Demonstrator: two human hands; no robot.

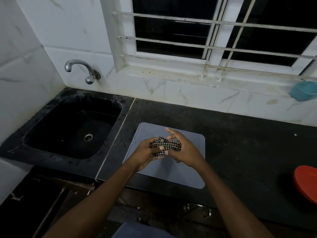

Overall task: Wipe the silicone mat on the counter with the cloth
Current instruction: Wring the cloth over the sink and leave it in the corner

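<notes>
Two bare forearms reach in from the near edge and meet above the silicone mat (171, 174), where both hands hold the cloth (167, 146). The cloth is a small black-and-white checked piece, bunched between the hands over the middle of the mat, with one corner hanging down under the right hand; whether it touches the mat cannot be told. The left hand (145, 152) has its fingers curled round the cloth's left end, thumb pressed on top. The right hand (184, 150) pinches the other end with its thumb, while its forefinger points away from the camera.

The grey ribbed mat lies flat on the dark worktop (240, 143). A black sink (72, 127) lies left of the mat. A red dish (307, 182) sits far right of the mat, at the picture's edge.
</notes>
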